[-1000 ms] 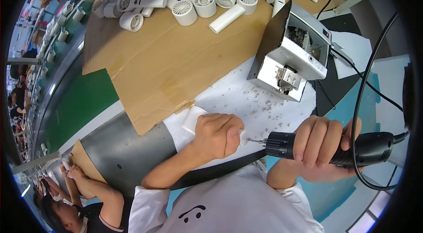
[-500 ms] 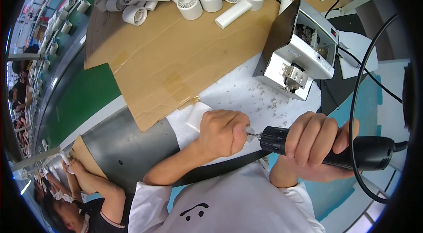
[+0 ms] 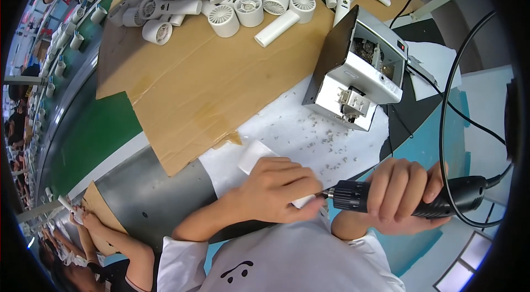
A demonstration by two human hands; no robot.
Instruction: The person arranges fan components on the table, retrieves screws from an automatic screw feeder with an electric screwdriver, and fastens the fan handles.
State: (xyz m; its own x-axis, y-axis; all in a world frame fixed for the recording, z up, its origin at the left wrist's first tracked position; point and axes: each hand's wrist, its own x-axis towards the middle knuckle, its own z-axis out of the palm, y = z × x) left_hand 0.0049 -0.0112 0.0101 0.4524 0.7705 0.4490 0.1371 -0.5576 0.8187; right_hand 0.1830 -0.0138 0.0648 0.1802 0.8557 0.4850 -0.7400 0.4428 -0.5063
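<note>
Wrapped in my left hand (image 3: 284, 190) is a white handheld fan (image 3: 257, 157), like those piled at the back. Its handle end sticks out past my knuckles, and a white edge shows beside my thumb; the rest is hidden by my fingers. My right hand (image 3: 403, 190) is closed round a black electric screwdriver (image 3: 353, 195), held nearly level and pointing left. The tip of the screwdriver meets the fan near my left thumb; the exact contact spot is covered. Both hands are low over the near edge of the table, close to my white shirt.
A silver screw feeder (image 3: 359, 79) stands at the right, with small screws (image 3: 331, 143) scattered on the white sheet (image 3: 287, 121). Cardboard (image 3: 221, 82) bears a pile of white fans (image 3: 223, 19). A black cable (image 3: 443, 126) loops beside my right hand. At left are a conveyor (image 3: 94, 126) and a co-worker (image 3: 118, 242).
My left hand has moved slightly down and right, turning the fan so a white edge shows. The screwdriver's tip is now closer against it. The whole view has shifted a little.
</note>
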